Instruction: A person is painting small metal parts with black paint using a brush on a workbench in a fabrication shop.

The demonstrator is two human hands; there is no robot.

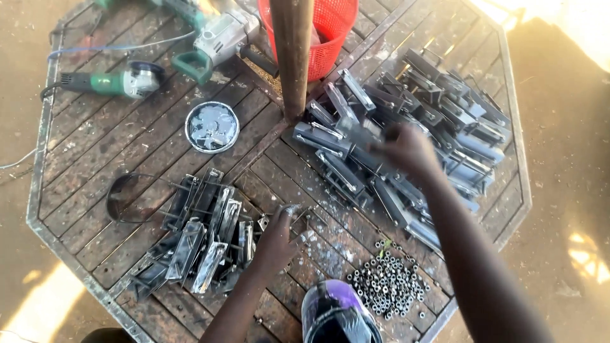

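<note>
My left hand (277,238) rests low on the wooden octagonal table (95,152), fingers curled around a small shiny metal piece at its tip. It sits beside a stack of flat metal brackets (200,238) on its left. My right hand (406,149), blurred by motion, reaches into a big heap of grey metal brackets (457,121) on the table's right half. It closes on one bracket (356,136) at the heap's near-left side.
A wooden pole (292,57) rises from the table's centre, with a red mesh basket (333,32) behind it. Two green angle grinders (121,82) (216,38) lie at the far left. A round metal dish (211,127), a wire loop (127,197), several nuts (387,286) and a purple-black rounded object (337,314) sit nearer.
</note>
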